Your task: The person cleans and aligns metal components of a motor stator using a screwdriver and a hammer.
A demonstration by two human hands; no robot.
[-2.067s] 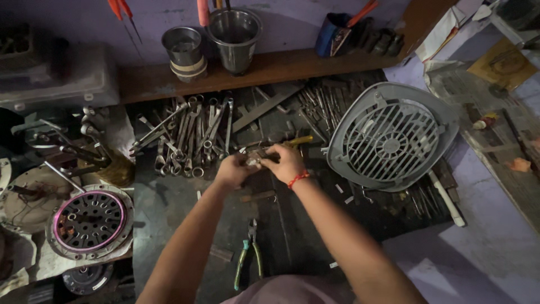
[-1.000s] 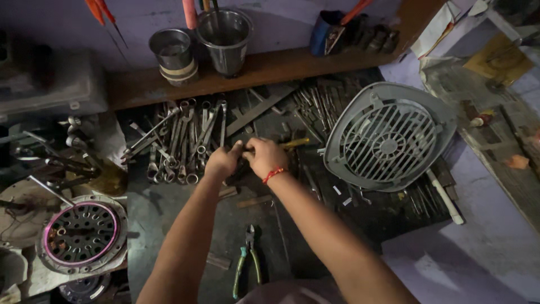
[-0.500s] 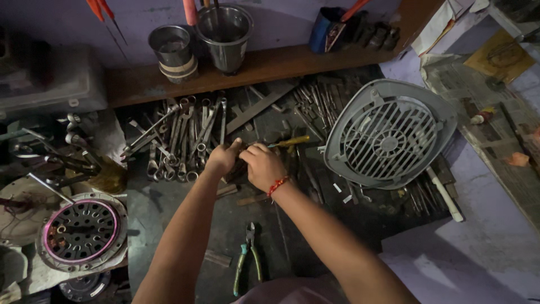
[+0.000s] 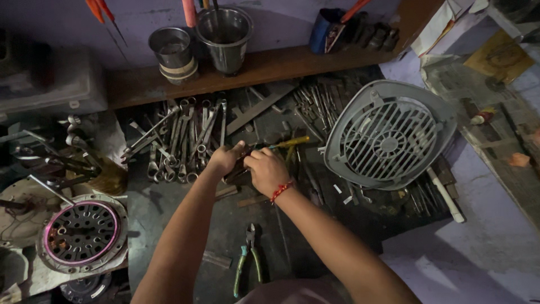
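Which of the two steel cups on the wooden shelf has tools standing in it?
The larger steel cup, on the right of the pair; a pink handle and dark rods stick up from it. The smaller cup to its left shows none.

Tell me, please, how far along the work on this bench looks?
Done: the grey fan grille lies off to the side. In hand: left hand and right hand meet over a small dark part I cannot identify. Left: green pliers and spanners lie untouched.
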